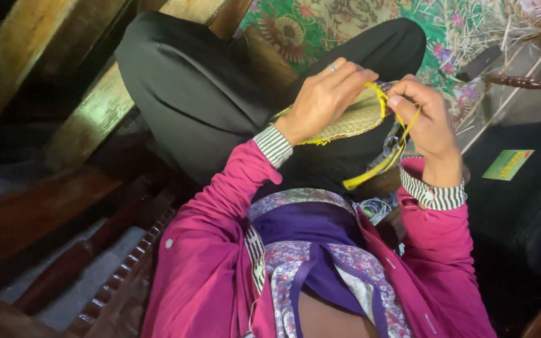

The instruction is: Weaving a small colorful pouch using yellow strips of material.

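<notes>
Mid-weave, it seems: the left hand (322,100) grips the woven mat (353,119) on the lap while the right hand (426,128) pinches a yellow strip (384,164), which next needs careful threading through the mat's edge.

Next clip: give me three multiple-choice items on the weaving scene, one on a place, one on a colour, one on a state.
1. Where does the woven mat rest?
A. on the person's lap
B. on a shelf
C. on the wooden chair arm

2. What colour is the strip hanging down?
A. red
B. yellow
C. white

3. How is the right hand?
A. flat and open
B. pinching the strip
C. out of view

Answers: 1 A, it lies over the dark trousers under the left hand; 2 B, its loose end shows bright yellow; 3 B, thumb and fingers close on it.
</notes>
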